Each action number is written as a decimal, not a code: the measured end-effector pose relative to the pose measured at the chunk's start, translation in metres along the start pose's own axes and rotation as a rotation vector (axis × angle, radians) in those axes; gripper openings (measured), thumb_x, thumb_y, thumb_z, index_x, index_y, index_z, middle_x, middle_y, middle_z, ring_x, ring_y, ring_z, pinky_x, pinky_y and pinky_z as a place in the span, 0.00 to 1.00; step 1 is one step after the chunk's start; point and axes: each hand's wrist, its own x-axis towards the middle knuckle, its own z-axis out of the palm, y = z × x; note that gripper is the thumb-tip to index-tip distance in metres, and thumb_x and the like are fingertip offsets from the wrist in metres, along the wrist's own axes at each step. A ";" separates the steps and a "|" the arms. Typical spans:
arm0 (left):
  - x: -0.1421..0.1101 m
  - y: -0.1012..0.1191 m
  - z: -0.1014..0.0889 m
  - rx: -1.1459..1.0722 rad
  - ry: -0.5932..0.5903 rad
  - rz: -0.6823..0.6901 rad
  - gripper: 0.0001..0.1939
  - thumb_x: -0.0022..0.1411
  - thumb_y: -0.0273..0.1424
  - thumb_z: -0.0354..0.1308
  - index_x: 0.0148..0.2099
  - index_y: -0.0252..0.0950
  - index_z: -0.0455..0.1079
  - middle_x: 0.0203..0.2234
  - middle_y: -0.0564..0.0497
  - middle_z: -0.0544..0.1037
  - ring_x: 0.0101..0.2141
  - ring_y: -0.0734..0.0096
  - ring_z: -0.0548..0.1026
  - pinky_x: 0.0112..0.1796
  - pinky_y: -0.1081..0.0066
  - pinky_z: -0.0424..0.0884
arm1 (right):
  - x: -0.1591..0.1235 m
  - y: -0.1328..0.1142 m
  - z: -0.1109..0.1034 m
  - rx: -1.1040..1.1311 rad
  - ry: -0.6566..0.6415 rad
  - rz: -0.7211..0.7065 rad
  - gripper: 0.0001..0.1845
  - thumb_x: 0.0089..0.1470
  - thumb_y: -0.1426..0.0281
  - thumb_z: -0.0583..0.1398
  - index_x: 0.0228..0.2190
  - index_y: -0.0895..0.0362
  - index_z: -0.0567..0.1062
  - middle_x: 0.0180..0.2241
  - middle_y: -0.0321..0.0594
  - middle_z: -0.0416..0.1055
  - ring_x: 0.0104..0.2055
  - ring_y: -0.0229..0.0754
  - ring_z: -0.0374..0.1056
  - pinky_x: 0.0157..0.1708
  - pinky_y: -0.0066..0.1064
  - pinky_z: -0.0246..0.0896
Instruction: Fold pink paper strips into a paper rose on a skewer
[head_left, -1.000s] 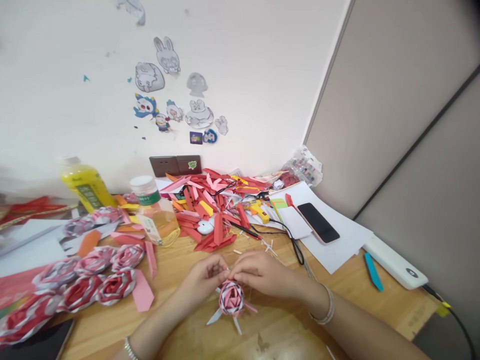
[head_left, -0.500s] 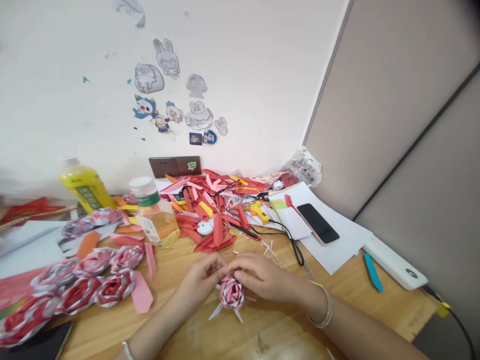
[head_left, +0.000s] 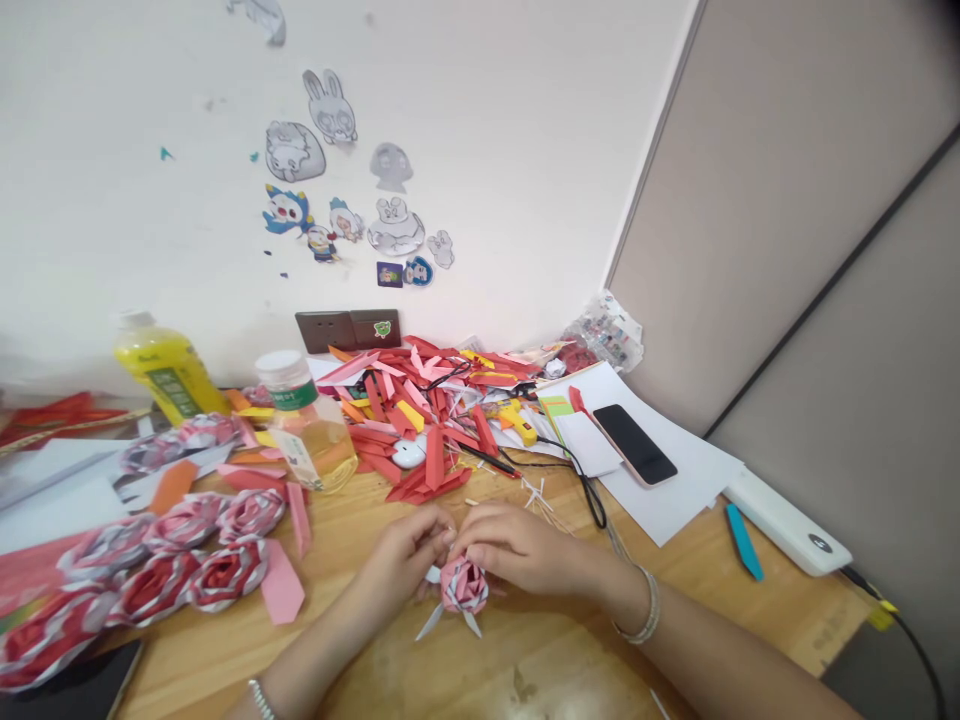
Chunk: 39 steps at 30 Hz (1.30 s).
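A pink and white folded paper rose (head_left: 464, 584) is held low over the wooden table, with white pointed strips sticking out beneath it. My left hand (head_left: 417, 548) is closed at the rose's upper left edge, thumb and fingers pinching there. From the right, my right hand (head_left: 504, 543) curls over the top of the rose, its fingertips meeting those of the left. What exactly the fingertips pinch is partly hidden behind them. Several finished red, pink and white paper roses (head_left: 229, 573) lie to the left, beside a loose pink folded strip (head_left: 283, 583).
Red and pink paper strips (head_left: 435, 460) pile up by the wall with a yellow glue gun (head_left: 517, 422). A clear jar (head_left: 315, 440) and a yellow bottle (head_left: 169, 370) stand at left. A phone (head_left: 635, 444) lies on white paper (head_left: 660, 515); a white power strip (head_left: 787, 527) is at right.
The rose has turned slightly in my fingers, and a white strip shows more at its left side. Both hands stay almost in place.
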 end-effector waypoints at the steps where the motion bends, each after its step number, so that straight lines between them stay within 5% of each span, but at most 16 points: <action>1: 0.000 0.000 0.000 -0.012 -0.002 -0.010 0.10 0.53 0.37 0.50 0.26 0.37 0.61 0.15 0.60 0.62 0.13 0.79 0.59 0.16 0.78 0.55 | 0.000 0.001 0.001 0.018 0.016 0.009 0.15 0.61 0.70 0.48 0.37 0.59 0.74 0.37 0.42 0.71 0.40 0.38 0.65 0.42 0.29 0.57; 8: 0.000 0.003 0.000 0.011 0.060 0.028 0.10 0.53 0.36 0.51 0.25 0.36 0.63 0.16 0.58 0.64 0.19 0.76 0.64 0.21 0.77 0.60 | 0.002 0.001 0.003 0.064 0.045 0.009 0.21 0.62 0.65 0.45 0.29 0.59 0.73 0.33 0.42 0.70 0.38 0.39 0.64 0.41 0.30 0.57; 17: 0.003 -0.006 -0.006 0.057 0.133 0.073 0.10 0.54 0.37 0.51 0.27 0.36 0.64 0.18 0.57 0.66 0.22 0.74 0.66 0.24 0.77 0.62 | 0.002 0.000 0.004 0.094 0.140 0.101 0.22 0.63 0.63 0.43 0.38 0.58 0.74 0.35 0.42 0.71 0.38 0.38 0.65 0.41 0.29 0.56; 28: 0.001 -0.004 -0.003 0.002 0.129 0.020 0.11 0.55 0.38 0.51 0.26 0.37 0.62 0.17 0.59 0.64 0.19 0.76 0.65 0.20 0.78 0.62 | 0.004 -0.001 0.004 0.076 0.099 0.055 0.25 0.63 0.62 0.42 0.33 0.59 0.75 0.34 0.42 0.72 0.38 0.40 0.65 0.44 0.32 0.55; 33: -0.003 -0.002 -0.001 -0.126 0.250 -0.005 0.13 0.55 0.42 0.52 0.30 0.37 0.62 0.19 0.59 0.66 0.19 0.76 0.66 0.18 0.78 0.62 | 0.001 0.010 0.002 0.110 0.447 0.233 0.17 0.60 0.63 0.49 0.45 0.55 0.71 0.46 0.43 0.68 0.49 0.41 0.61 0.50 0.35 0.53; 36: -0.005 -0.002 -0.001 -0.150 0.376 0.008 0.13 0.55 0.43 0.54 0.33 0.38 0.64 0.22 0.56 0.70 0.22 0.73 0.69 0.21 0.77 0.66 | 0.000 0.025 0.002 0.220 0.642 0.374 0.18 0.60 0.60 0.48 0.42 0.56 0.71 0.42 0.43 0.70 0.46 0.42 0.64 0.48 0.36 0.56; 39: -0.006 -0.004 -0.001 -0.178 0.495 0.036 0.12 0.55 0.42 0.53 0.34 0.38 0.63 0.24 0.55 0.72 0.23 0.73 0.70 0.22 0.77 0.66 | 0.002 0.036 0.006 0.360 0.532 0.466 0.20 0.57 0.57 0.50 0.34 0.59 0.72 0.34 0.42 0.71 0.37 0.42 0.67 0.40 0.35 0.62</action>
